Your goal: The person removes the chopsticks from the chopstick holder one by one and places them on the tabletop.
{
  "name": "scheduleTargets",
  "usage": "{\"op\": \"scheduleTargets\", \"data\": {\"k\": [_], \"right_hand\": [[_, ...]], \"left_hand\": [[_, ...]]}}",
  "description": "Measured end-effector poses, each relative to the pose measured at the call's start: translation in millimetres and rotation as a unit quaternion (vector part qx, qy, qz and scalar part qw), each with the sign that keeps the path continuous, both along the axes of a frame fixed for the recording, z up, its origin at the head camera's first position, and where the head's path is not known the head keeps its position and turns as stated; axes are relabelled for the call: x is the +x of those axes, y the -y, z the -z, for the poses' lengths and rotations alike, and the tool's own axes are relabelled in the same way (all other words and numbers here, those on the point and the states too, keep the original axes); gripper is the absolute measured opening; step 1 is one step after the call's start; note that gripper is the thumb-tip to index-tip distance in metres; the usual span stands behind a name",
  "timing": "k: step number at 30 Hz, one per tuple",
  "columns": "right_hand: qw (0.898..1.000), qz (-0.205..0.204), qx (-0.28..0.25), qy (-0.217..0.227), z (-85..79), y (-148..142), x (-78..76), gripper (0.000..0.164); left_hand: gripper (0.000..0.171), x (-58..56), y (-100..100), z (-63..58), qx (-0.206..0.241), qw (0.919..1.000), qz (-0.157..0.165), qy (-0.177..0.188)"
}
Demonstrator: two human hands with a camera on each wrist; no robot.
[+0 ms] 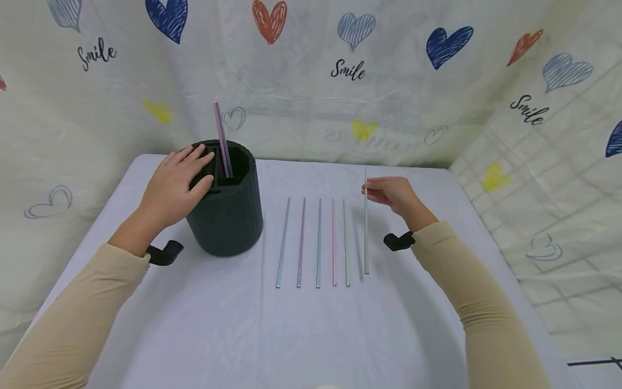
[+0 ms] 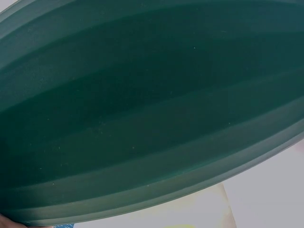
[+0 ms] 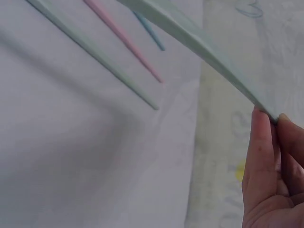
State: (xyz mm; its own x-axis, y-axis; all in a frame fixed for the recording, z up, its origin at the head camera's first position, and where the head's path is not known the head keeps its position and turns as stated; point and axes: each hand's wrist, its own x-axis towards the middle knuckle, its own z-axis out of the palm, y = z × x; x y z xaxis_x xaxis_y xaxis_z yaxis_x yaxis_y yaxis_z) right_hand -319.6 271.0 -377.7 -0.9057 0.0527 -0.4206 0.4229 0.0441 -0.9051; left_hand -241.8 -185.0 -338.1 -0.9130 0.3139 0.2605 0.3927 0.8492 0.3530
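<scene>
A dark green ribbed utensil holder (image 1: 225, 227) with divided compartments stands at the left of the table. My left hand (image 1: 172, 186) rests on its top rim, fingers spread and fairly straight; in the left wrist view the holder's wall (image 2: 152, 109) fills most of the picture. Two pinkish-purple chopsticks (image 1: 220, 124) stick up from one compartment. Between thumb and fingers, my right hand (image 1: 394, 194) pinches a light green chopstick (image 1: 366, 237) near its upper end, raised over the table. The right wrist view shows this chopstick (image 3: 204, 50) slanting away from the fingertips.
Several chopsticks lie side by side mid-table: blue (image 1: 283, 243), purple (image 1: 301, 243), another blue (image 1: 318, 243), pink (image 1: 334, 243) and light green (image 1: 346, 243). A white cloth (image 1: 291, 340) covers the table. Behind it hangs a curtain (image 1: 301, 108) printed with hearts.
</scene>
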Motion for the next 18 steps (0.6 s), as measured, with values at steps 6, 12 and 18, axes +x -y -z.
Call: {"op": "scheduleTargets", "data": {"k": [6,12,18], "right_hand": [[0.999,-0.002,0.005,0.043,23.0,-2,-4.3,0.025],[0.998,0.012,0.024,0.063,48.6,-3,-10.1,0.045],[0.997,0.018,0.029,0.065,66.0,-3,-14.0,0.030]], "left_hand": [[0.057,0.0,1,-0.5,-0.004,1.0000,-0.005,0.005],[0.058,0.1,-1,-2.5,-0.004,0.9999,-0.008,0.014],[0.058,0.0,0,-3.3,-0.005,0.9998,-0.010,0.018]]}}
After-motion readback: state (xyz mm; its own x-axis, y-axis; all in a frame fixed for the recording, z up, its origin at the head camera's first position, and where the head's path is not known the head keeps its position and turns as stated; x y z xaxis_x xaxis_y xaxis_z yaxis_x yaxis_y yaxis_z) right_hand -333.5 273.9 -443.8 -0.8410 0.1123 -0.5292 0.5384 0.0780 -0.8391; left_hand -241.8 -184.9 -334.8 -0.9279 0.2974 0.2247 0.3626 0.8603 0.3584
